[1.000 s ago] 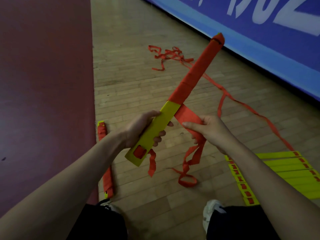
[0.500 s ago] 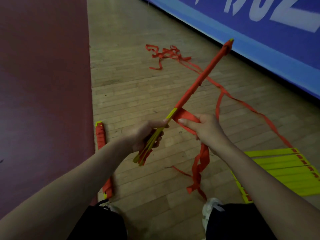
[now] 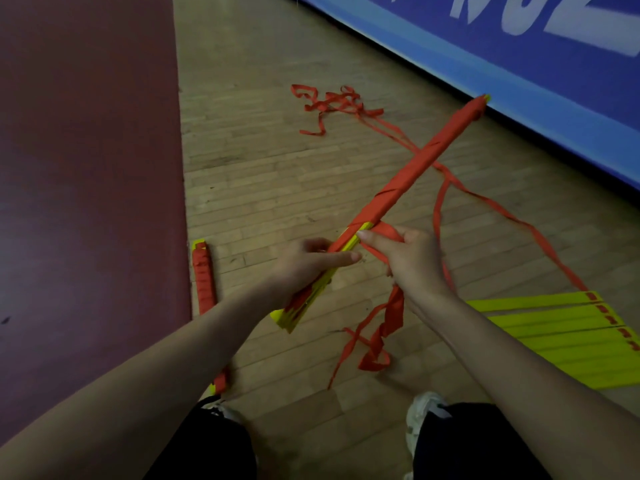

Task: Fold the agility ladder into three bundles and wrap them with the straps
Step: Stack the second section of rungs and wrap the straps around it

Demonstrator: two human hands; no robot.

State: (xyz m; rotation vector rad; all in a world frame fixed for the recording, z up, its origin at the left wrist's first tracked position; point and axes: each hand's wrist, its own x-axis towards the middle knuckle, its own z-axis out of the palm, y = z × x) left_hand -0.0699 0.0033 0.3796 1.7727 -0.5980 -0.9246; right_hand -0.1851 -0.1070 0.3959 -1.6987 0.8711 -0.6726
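Observation:
A long bundle of yellow rungs (image 3: pixel 408 181) slants up to the right, its upper two thirds wound in red strap. My left hand (image 3: pixel 308 268) grips its bare yellow lower part. My right hand (image 3: pixel 412 261) pinches the red strap (image 3: pixel 384 233) flat against the bundle where the winding ends. The loose strap tail (image 3: pixel 384 327) hangs below that hand and curls on the floor. A finished wrapped bundle (image 3: pixel 204 282) lies on the floor at the left. Unfolded yellow rungs (image 3: pixel 561 327) lie at the right.
More red strap (image 3: pixel 332 105) lies tangled farther out and runs back to the rungs. A dark red mat (image 3: pixel 86 202) covers the floor at the left. A blue banner (image 3: pixel 519 64) lines the far right. My white shoes (image 3: pixel 422 417) are at the bottom.
The bundle has rolled in my left hand from its flat yellow face to edge-on and on round. My right hand has carried the strap up onto the bundle. The tail has dropped lower.

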